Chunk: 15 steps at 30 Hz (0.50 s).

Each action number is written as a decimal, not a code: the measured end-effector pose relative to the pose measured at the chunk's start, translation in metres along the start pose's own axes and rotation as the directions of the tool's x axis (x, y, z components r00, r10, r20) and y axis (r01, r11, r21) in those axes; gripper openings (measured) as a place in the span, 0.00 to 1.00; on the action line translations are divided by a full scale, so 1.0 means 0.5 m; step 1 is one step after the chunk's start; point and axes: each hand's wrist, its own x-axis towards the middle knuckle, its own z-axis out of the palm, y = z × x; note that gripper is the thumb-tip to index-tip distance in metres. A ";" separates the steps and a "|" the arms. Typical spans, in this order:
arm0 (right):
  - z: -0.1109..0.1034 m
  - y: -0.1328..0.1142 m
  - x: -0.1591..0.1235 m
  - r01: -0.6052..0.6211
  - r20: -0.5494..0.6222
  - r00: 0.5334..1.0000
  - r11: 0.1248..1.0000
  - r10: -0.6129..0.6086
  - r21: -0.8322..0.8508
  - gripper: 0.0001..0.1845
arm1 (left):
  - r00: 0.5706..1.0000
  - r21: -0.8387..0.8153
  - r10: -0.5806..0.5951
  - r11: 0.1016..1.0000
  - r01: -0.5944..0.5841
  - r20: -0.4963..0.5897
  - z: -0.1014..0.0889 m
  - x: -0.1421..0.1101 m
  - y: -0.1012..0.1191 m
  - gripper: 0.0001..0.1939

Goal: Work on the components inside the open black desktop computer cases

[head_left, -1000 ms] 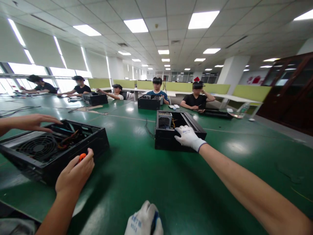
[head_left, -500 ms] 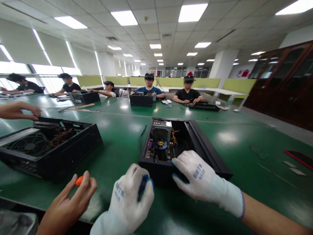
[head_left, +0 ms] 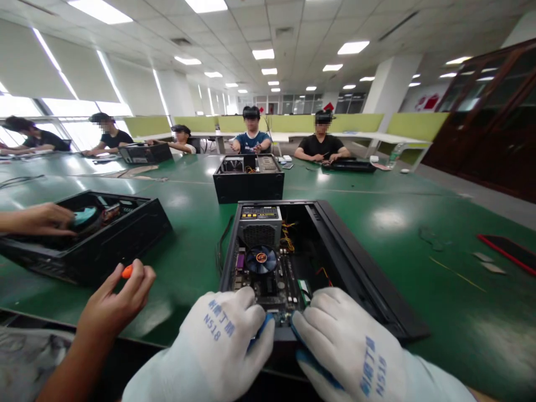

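Note:
An open black computer case (head_left: 288, 335) lies on its side in front of me, its inside facing up. In it I see a silver power supply (head_left: 259, 226), a round cooling fan (head_left: 261, 259) and a motherboard (head_left: 285, 279). My right hand (head_left: 343, 335), in a white glove with a blue palm, grips the near wall of the case, fingers over the edge and thumb outside. Gloved the same way, my left hand (head_left: 226, 329) is closed at the near left corner, thumb against fingers. Whatever it pinches is hidden.
At left, a co-worker's hands work by another open case (head_left: 121, 245); one holds a small orange object (head_left: 127, 272). Across the green table (head_left: 377, 234) a person sits behind a third case (head_left: 249, 187). A red-edged dark object (head_left: 508, 251) and thin cable lie right.
The case appears nearer, and both my hands now meet at its near wall; my left hand was in front of it. The case across the table has come closer and turned.

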 end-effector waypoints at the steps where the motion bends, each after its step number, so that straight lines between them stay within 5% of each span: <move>1: 0.000 -0.006 0.002 -0.008 -0.012 1.000 1.000 0.008 -0.014 0.09 | 1.000 0.018 0.008 1.000 -0.009 0.024 0.001 -0.005 -0.002 0.28; 8: 0.045 -0.027 -0.006 0.044 -0.022 0.999 0.999 -0.045 -0.024 0.07 | 0.993 0.019 0.034 0.999 -0.037 0.110 0.012 -0.046 0.006 0.30; 12: 0.008 -0.018 -0.009 0.000 0.066 0.998 1.000 0.000 -0.005 0.06 | 0.997 -0.089 -0.001 0.996 0.008 0.077 0.009 -0.046 0.024 0.29; 15: -0.034 0.020 0.016 -0.034 0.145 0.989 0.999 0.029 0.033 0.17 | 0.996 -0.149 -0.057 0.987 0.066 0.066 0.003 -0.039 0.036 0.29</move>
